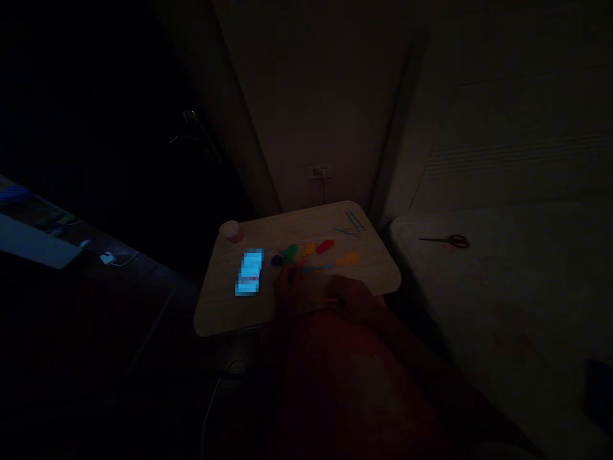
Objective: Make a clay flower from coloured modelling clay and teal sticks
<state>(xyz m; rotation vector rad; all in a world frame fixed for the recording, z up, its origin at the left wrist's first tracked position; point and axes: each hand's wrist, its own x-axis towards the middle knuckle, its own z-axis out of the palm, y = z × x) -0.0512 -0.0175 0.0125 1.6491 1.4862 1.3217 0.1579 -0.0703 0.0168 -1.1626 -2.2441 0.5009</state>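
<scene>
In the dim light, my left hand is at the near side of a small wooden-topped table, fingers curled; what they hold, if anything, is lost in the dark. My right hand is closed at the table's near edge, with a thin orange-yellow strip at its fingertips. Beyond the hands lie limp, balloon-like pieces: a green one, a yellow one, a red one, an orange-yellow one and a dark blue one. A thin blue stick lies between the hands.
A lit phone and a pale tub occupy the table's left side. Several thin bluish sticks lie at the far right. Scissors rest on a pale surface to the right. Behind the table is a wall socket.
</scene>
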